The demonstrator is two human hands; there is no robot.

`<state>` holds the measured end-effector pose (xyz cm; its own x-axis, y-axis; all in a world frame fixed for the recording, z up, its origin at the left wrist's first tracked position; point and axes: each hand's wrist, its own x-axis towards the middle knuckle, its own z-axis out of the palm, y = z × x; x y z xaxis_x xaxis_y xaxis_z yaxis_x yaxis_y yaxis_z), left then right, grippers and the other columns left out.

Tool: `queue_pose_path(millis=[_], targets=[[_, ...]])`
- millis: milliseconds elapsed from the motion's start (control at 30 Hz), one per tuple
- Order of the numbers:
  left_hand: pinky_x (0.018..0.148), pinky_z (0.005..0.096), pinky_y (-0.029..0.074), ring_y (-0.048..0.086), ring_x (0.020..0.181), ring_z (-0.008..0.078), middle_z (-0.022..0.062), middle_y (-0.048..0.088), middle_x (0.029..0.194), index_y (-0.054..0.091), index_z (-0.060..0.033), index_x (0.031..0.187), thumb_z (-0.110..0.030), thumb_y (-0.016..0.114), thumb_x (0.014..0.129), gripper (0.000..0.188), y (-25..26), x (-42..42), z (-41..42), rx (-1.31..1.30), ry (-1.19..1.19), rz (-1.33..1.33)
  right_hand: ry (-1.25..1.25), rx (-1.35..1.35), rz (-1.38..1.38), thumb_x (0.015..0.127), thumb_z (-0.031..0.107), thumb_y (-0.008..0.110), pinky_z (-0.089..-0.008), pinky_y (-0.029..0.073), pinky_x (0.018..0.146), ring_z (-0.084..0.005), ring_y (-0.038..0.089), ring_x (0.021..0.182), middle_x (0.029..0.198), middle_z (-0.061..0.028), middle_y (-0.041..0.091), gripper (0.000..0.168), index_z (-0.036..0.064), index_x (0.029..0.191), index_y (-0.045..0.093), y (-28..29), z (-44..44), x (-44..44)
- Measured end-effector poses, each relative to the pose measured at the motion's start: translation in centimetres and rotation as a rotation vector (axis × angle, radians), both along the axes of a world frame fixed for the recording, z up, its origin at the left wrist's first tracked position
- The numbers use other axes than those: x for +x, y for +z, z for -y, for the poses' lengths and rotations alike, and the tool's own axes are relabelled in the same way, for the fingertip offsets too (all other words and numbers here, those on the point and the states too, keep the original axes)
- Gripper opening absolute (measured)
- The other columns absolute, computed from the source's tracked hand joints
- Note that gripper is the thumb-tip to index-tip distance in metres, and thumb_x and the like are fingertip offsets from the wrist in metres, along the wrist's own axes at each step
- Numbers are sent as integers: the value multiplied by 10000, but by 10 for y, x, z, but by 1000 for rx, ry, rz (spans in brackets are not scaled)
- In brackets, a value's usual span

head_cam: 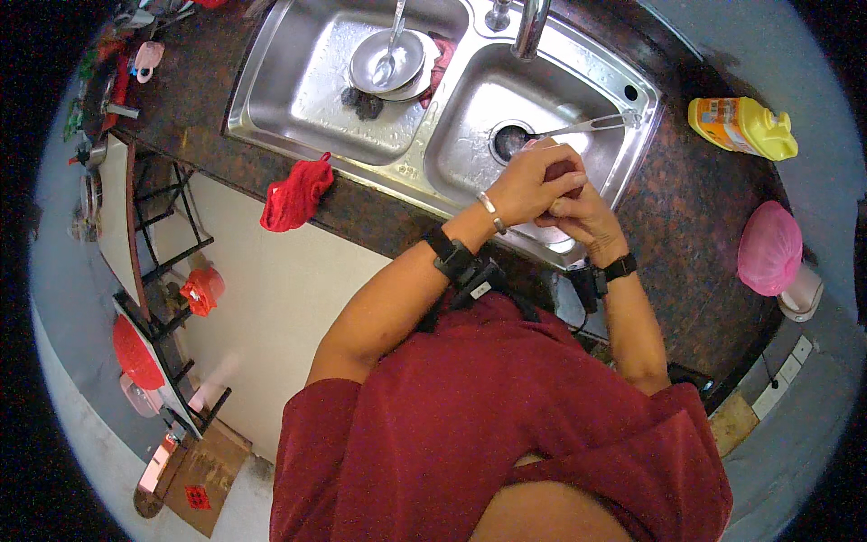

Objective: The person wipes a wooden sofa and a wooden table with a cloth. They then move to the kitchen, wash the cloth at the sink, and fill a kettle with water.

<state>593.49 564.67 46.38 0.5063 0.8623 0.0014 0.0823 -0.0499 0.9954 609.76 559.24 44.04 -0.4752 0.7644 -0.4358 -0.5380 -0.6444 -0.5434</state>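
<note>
My left hand (pixel 540 181) and my right hand (pixel 584 215) meet over the right basin (pixel 467 129) of a stainless steel double sink. Their fingers are bent and overlap, so whatever may lie between them is hidden. A small pinkish patch shows just past the left hand; I cannot tell what it is. Beyond the hands, a utensil with a slotted metal handle (pixel 596 126) leans from the drain (pixel 509 141) to the basin's right rim. The left basin (pixel 305 88) holds a metal bowl (pixel 369 59) with a spoon (pixel 383 70) in it, stacked on other dishes.
The chrome faucet (pixel 532 30) rises behind the sink. A red cloth (pixel 298 194) hangs over the counter's front edge. On the right are a yellow bottle (pixel 742 129) and a pink mesh-like bowl (pixel 770 248). A reddish cloth (pixel 443 61) lies beside the dishes. Shelving (pixel 122 230) stands at left.
</note>
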Motion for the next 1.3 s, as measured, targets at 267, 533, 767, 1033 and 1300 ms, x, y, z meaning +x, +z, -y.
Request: queue_pose_path(millis=[267, 533, 767, 1033, 1300], targets=[[662, 426, 443, 559, 716, 329, 139, 555, 743, 637, -73, 802, -407, 691, 852, 342, -12, 16, -2, 228, 66, -240, 113, 238, 604, 771, 13, 731, -284, 548, 739, -147, 601, 998, 1170, -51, 565, 625, 50, 1320, 435, -3, -4, -9], [677, 513, 480, 628, 711, 417, 232, 637, 712, 690, -48, 725, -436, 521, 964, 486, -38, 26, -2, 82, 171, -455, 236, 559, 1216, 833, 165, 719, -364, 503, 866, -277, 631, 1043, 1206, -145, 612, 574, 3, 1318, 460, -29, -2, -32], [681, 508, 500, 634, 678, 422, 217, 654, 707, 710, -47, 732, -360, 537, 951, 419, -49, 22, 0, 102, 228, -488, 368, 443, 1339, 846, 203, 708, -413, 488, 909, -386, 617, 1105, 1184, -228, 645, 506, -9, 1262, 512, -29, 0, -46], [704, 435, 476, 574, 707, 354, 169, 604, 715, 684, -26, 832, -301, 580, 931, 310, -50, 6, 1, 132, 218, -375, 255, 474, 1226, 835, 199, 728, -401, 490, 911, -374, 618, 1120, 1198, -230, 638, 496, -8, 1245, 539, -11, -10, -49], [841, 340, 481, 577, 938, 198, 121, 595, 1064, 625, -25, 1117, -204, 715, 850, 334, -41, -37, 10, 13, 272, -198, -24, 279, 830, 876, 87, 695, -283, 534, 814, -152, 657, 953, 1028, -72, 690, 325, -12, 1182, 642, 18, -20, 12]])
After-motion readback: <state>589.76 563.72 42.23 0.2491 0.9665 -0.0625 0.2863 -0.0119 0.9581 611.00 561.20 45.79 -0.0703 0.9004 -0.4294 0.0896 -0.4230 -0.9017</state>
